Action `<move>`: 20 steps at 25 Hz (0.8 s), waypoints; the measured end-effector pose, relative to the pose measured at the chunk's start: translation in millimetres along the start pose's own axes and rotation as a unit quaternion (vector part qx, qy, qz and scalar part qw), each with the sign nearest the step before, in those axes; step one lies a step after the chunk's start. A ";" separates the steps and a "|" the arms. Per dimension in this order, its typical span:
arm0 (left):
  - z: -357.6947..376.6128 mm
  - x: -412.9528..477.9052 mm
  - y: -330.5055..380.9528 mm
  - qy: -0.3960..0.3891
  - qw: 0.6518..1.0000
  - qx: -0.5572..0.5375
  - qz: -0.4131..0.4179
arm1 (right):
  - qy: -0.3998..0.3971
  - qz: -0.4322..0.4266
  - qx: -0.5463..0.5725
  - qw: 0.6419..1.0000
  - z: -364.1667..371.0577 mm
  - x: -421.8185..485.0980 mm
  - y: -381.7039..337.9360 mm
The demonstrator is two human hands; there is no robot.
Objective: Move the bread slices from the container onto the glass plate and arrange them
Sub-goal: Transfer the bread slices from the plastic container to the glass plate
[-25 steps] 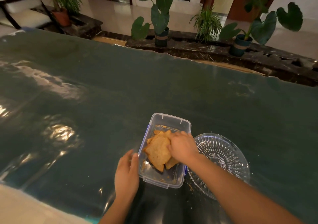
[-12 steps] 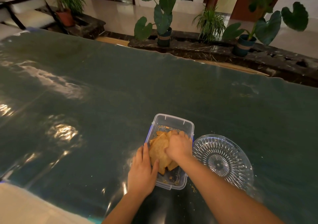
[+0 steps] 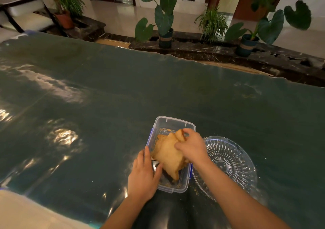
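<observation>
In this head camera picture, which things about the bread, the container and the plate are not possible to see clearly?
- How many bread slices there are: they overlap, and the right hand covers part of them.
- The near left wall of the container: the left hand hides it.
- The near rim of the glass plate: the right forearm crosses it.
- The specks on the plate, probably crumbs: too small to tell.

Two bare forearms, sleeveless, left grip (image 3: 143,175) and right grip (image 3: 192,148) ungloved, ringless.
</observation>
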State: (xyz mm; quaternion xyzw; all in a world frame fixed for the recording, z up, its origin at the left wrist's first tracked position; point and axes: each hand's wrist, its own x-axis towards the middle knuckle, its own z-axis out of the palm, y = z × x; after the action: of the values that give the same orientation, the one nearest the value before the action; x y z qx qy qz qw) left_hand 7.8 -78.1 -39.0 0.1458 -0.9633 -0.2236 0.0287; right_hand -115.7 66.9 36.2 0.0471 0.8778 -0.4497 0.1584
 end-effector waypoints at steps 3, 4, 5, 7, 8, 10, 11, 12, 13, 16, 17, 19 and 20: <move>1.8 -0.6 0.3 0.007 1.000 0.029 0.006 | 0.020 0.009 0.163 0.986 -45.3 -15.3 1.3; 2.5 -1.0 0.1 0.007 0.999 0.039 0.009 | 0.030 0.015 0.205 0.978 -62.3 -19.2 3.4; 3.3 -1.3 -0.1 0.008 0.999 0.051 0.012 | 0.045 0.021 0.239 0.970 -79.5 -22.5 6.8; 5.0 -1.5 -0.7 0.009 0.997 0.074 0.017 | 0.075 0.030 0.286 0.955 -111.9 -27.2 18.1; 6.0 -1.6 -1.3 0.011 0.996 0.081 0.020 | 0.086 0.034 0.297 0.950 -125.2 -28.8 25.1; 6.7 -2.0 -1.7 0.016 0.995 0.093 0.024 | 0.090 0.048 0.295 0.950 -141.6 -29.4 40.9; 6.5 -2.3 -2.0 0.017 0.995 0.096 0.026 | 0.083 0.057 0.289 0.952 -144.5 -28.2 49.2; 6.4 -2.5 -2.2 0.017 0.995 0.097 0.028 | 0.073 0.065 0.283 0.954 -144.9 -26.4 57.5; 6.1 -2.5 -2.6 0.017 0.995 0.096 0.029 | 0.059 0.072 0.279 0.956 -142.7 -24.0 66.0; 5.1 -2.1 -2.5 0.013 0.995 0.093 0.027 | 0.018 0.103 0.280 0.954 -132.2 -13.3 95.0; 4.6 -1.9 -1.9 0.011 0.995 0.093 0.026 | 0.016 0.119 0.279 0.953 -128.8 -8.8 105.9; 4.2 -1.4 -1.3 0.005 0.995 0.096 0.023 | 0.032 0.149 0.237 0.960 -122.4 -0.9 125.3; 4.0 -1.1 -1.1 0.002 0.995 0.097 0.022 | 0.049 0.156 0.183 0.969 -120.2 2.6 133.2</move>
State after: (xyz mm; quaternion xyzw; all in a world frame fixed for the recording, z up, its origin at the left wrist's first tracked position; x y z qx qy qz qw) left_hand 8.8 -77.0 -43.0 0.1267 -0.9834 -0.1282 0.0215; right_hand -116.5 242.2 -2.3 0.2336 0.7693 -0.5692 0.1721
